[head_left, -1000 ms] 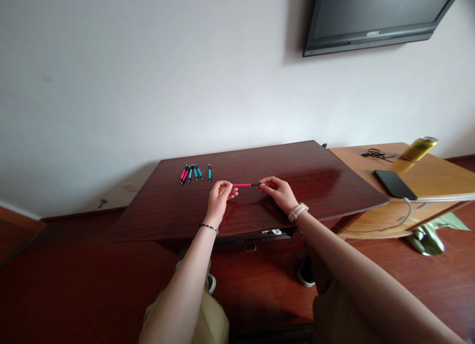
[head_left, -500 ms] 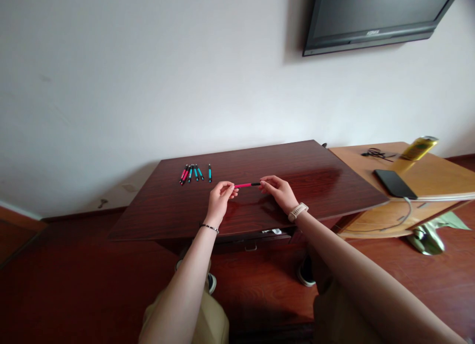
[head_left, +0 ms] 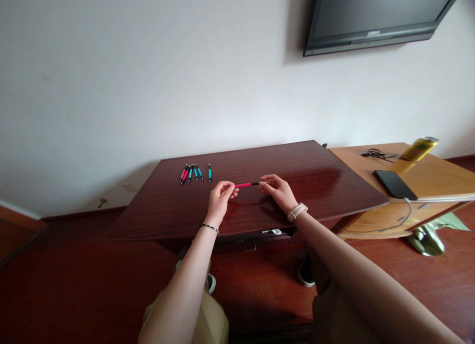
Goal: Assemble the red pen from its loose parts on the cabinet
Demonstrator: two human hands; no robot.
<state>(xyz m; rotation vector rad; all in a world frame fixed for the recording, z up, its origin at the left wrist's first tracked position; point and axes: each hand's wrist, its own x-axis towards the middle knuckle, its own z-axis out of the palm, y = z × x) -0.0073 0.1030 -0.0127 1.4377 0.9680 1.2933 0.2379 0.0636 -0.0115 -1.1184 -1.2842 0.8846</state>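
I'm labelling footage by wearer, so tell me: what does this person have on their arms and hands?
Both forearms are bare, with no sleeves in view. The left hand has a thin dark beaded bracelet at the wrist. The right hand has a pale, cream-coloured watch at the wrist. No gloves; rings cannot be made out.

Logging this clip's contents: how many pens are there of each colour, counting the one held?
Pink pens: 3, counting the held pink pen
Teal pens: 4
Total: 7
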